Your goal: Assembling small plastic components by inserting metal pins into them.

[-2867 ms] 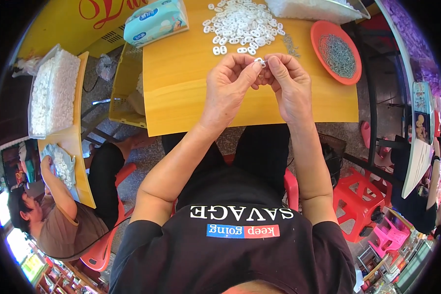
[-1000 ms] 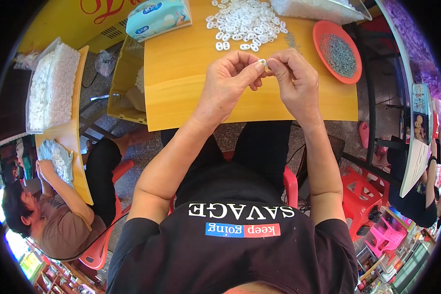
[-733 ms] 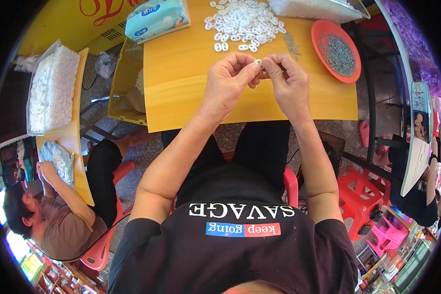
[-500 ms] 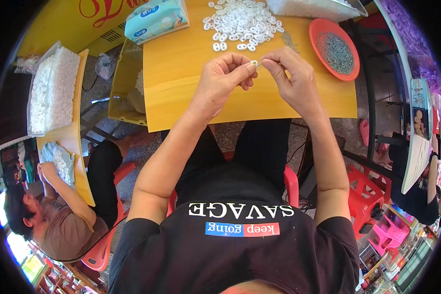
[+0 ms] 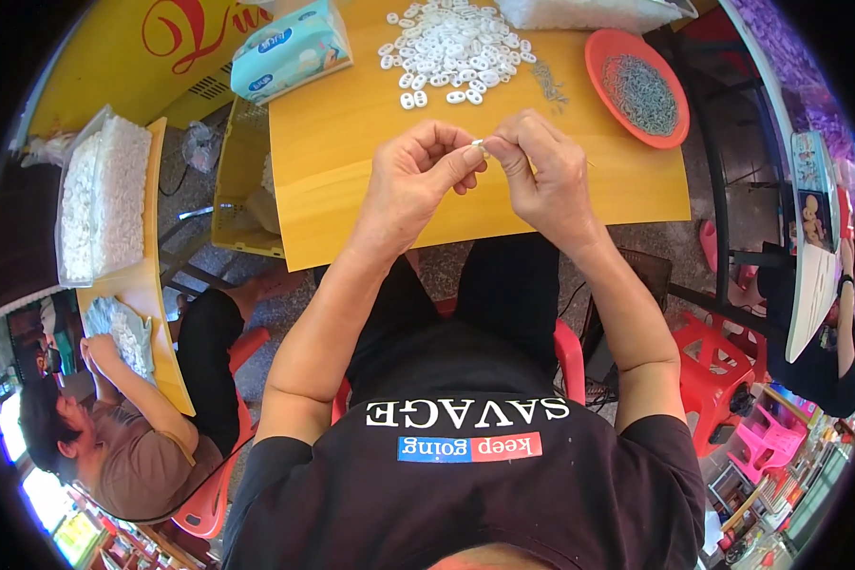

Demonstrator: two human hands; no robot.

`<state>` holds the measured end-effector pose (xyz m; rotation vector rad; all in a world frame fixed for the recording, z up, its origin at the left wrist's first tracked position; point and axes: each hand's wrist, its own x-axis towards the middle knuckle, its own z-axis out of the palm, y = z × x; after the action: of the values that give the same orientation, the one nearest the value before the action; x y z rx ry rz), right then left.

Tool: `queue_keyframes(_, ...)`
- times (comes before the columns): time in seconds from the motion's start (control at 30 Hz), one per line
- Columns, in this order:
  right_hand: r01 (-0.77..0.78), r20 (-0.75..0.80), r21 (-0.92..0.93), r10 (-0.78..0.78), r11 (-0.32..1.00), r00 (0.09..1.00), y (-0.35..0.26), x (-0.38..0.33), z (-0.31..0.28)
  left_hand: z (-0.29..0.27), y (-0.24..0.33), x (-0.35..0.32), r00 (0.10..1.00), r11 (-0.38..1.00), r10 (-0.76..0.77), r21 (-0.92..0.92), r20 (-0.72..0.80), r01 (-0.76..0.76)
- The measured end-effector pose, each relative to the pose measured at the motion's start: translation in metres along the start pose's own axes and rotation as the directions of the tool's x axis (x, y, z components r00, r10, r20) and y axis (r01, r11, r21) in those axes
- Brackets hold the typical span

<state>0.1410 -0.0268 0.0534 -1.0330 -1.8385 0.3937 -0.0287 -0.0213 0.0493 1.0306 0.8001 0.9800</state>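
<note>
L hand point(image 5: 416, 176) has thumb + index fingers pinched on a small white piece point(image 5: 478, 143), upper middle of the frame, held just above the counter point(image 5: 351, 204), prob so the edge stays free for the other side. R hand point(image 5: 549, 171) has thumb + index up against that edge, but tbh can't tell if those fingers are closed on the piece or on smth hidden.

White pile point(image 5: 461, 43) sits top centre, prob for easy reach w/ either hand. Red-orange plate point(image 5: 595, 68) is upper right, I'd guess so the grey metal bits point(image 5: 644, 95) don't roll off. A few loose bits point(image 5: 547, 81) lie btwn pile & plate.

Materials: pile pieces look like smooth plastic ovals, most w/ 2 holes. Metal bits are thin, dull, tangled, maybe screws. Plate's shallow & round, prob plastic. Tissue pack point(image 5: 293, 57), upper left, is soft blue wrap.
</note>
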Motion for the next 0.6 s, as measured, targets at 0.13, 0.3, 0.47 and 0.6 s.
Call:
queue_keyframes(0.13, -0.093, -0.112, 0.004, 0.093, 0.996, 0.989, 0.004, -0.009, 0.016, 0.002, -0.009, 0.005, 0.999, 1.000, 0.013, 0.002, -0.052, -0.013)
queue_keyframes(0.3, -0.107, -0.104, -0.004, 0.106, 0.994, 0.989, 0.012, -0.008, 0.017, -0.006, -0.014, 0.008, 0.998, 0.999, 0.006, 0.034, -0.069, -0.003)
queue_keyframes(0.47, 0.052, -0.009, -0.094, -0.053, 0.994, 0.999, 0.014, -0.005, 0.004, -0.005, -0.009, 0.006, 0.998, 0.997, -0.050, 0.054, -0.025, 0.051)
queue_keyframes(0.6, -0.002, -0.062, 0.004, 0.002, 1.000, 0.998, 0.010, -0.009, 0.011, -0.001, -0.009, 0.003, 0.999, 0.998, -0.029, 0.048, -0.029, 0.030)
